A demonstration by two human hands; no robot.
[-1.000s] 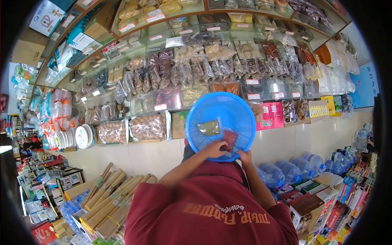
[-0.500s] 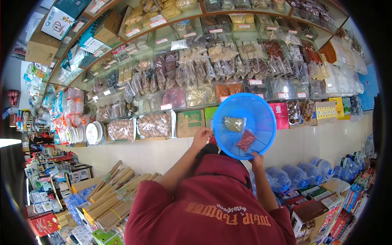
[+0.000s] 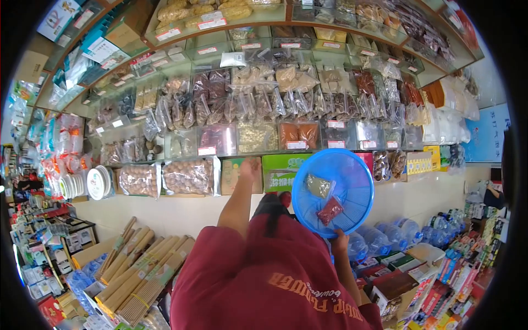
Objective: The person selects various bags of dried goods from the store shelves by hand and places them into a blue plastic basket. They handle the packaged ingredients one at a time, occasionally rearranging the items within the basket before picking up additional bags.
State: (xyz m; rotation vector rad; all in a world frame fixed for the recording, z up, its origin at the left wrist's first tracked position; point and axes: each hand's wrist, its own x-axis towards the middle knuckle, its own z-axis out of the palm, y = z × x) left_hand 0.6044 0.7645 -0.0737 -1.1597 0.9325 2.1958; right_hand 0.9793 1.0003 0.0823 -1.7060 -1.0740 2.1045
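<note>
A blue plastic basket [image 3: 360, 198] is held at its near rim by my right hand [image 3: 340, 241]. Inside it lie a clear packet of greenish contents [image 3: 319, 186] and a packet of dark red contents [image 3: 330, 211]. My left hand [image 3: 251, 168] is stretched forward, holding nothing visible, in front of a brown box [image 3: 234, 171] and left of a green box [image 3: 280, 171]. Beyond it, clear bins hold pale pieces [image 3: 257, 137] and orange-red packets [image 3: 298, 133].
Tiered shelves hold many bagged dry goods [image 3: 297, 77]. Large bags of round brown items [image 3: 188, 176] stand at the lower left of the display. Rolled mats [image 3: 129, 258] lie at lower left; large water bottles [image 3: 377, 240] and a carton [image 3: 399, 283] are at right.
My left hand has moved away from the basket, forward and to the left. The basket sits slightly lower in view, still in my right hand. The whole view has shifted.
</note>
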